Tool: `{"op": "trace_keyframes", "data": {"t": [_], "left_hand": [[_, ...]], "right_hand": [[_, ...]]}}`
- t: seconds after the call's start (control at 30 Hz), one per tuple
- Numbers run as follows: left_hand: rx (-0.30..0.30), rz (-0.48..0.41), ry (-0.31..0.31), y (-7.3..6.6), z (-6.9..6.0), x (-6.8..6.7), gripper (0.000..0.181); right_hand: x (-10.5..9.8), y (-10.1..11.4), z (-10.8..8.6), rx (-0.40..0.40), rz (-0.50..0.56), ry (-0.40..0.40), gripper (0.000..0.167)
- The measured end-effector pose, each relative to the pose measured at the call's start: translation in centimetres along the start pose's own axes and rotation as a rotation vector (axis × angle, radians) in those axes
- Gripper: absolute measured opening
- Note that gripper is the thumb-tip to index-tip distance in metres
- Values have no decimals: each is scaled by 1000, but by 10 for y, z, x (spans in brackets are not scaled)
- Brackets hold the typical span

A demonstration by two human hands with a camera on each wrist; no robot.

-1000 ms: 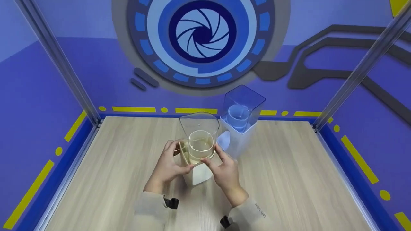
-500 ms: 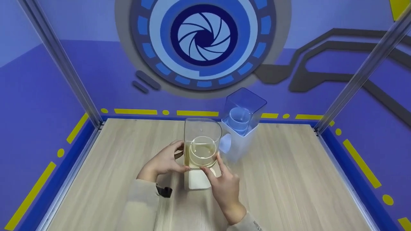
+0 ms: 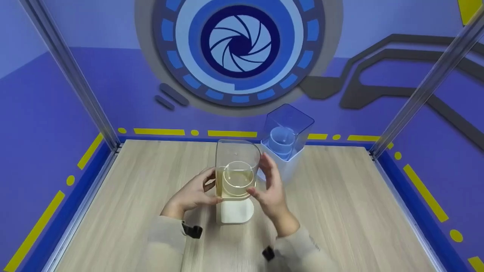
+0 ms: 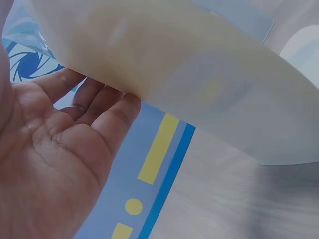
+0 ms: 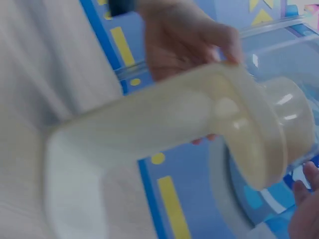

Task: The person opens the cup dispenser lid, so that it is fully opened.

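A cream C-shaped dispenser (image 3: 237, 211) with a clear, rounded top and a round cup-like part inside stands mid-table in the head view. My left hand (image 3: 191, 195) holds its left side, thumb at the front edge. In the right wrist view the left hand (image 5: 187, 42) has its thumb on the dispenser's cream body (image 5: 149, 109) and fingertips showing beneath. At the right side, my right hand (image 3: 275, 196) is spread beside the clear top; contact is hard to tell. Its fingers (image 5: 309, 174) appear near the clear part in the right wrist view.
A second dispenser, white with a clear blue top (image 3: 289, 117), stands behind the right hand near the back wall. Blue printed walls (image 3: 113, 87) and metal posts (image 3: 72, 71) enclose the wooden table (image 3: 340, 211).
The cream dispenser has turned slightly to face straight forward. My right hand has loosened from its front edge and moved up and outward along the right side. The left hand keeps hold.
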State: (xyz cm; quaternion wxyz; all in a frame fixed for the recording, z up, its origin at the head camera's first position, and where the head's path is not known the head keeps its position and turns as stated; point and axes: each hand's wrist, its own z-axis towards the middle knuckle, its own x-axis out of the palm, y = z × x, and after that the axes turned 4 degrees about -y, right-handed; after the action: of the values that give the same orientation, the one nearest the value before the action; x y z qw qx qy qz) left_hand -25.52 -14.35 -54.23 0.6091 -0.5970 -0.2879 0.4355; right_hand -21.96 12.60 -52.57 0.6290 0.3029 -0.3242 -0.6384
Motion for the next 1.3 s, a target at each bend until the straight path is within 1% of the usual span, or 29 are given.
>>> {"op": "trace_keyframes", "data": {"t": [0.07,0.13,0.2,0.27,0.37,0.4,0.47,0.53,0.57,0.67,0.73,0.8,0.93,1.07,1.23,1.27,1.3], "left_hand": [[-5,-4,-5,0,1,1,100],[-5,-8,-6,1,1,1,102],[-9,-14,-9,1,2,3,104],[-12,-26,-18,2,2,5,107],[-29,-30,-61,2,-1,11,112],[-25,-23,-80,2,-2,15,114],[-17,-3,-130,3,-4,24,121],[2,33,-193,6,-7,33,125],[15,37,-224,8,-8,37,126],[37,39,-306,14,-12,47,125],[45,30,-339,19,-14,50,120],[54,18,-344,23,-15,52,117],[81,6,-329,30,-14,52,110],[96,-3,-327,31,-13,52,108],[113,-25,-326,33,-10,55,106],[113,-25,-323,35,-10,55,106],[115,-23,-319,42,-8,55,105]], "right_hand": [[0,0,21,4,99,100,145],[2,-2,38,14,175,199,155],[4,-3,50,28,219,270,154],[6,-5,56,50,228,297,147],[8,-7,55,69,192,285,131],[8,-7,54,69,181,279,127],[10,-6,51,63,162,270,123],[11,-5,47,49,142,261,119],[12,-5,45,41,140,255,118],[15,-4,40,21,136,237,114],[17,-4,37,8,133,223,113],[19,-6,35,-8,129,207,111],[21,-7,32,-34,112,173,110],[22,-9,31,-70,74,155,109],[20,-11,35,-133,16,138,108],[19,-11,36,-143,0,137,108],[18,-12,36,-153,-16,136,108]]}}
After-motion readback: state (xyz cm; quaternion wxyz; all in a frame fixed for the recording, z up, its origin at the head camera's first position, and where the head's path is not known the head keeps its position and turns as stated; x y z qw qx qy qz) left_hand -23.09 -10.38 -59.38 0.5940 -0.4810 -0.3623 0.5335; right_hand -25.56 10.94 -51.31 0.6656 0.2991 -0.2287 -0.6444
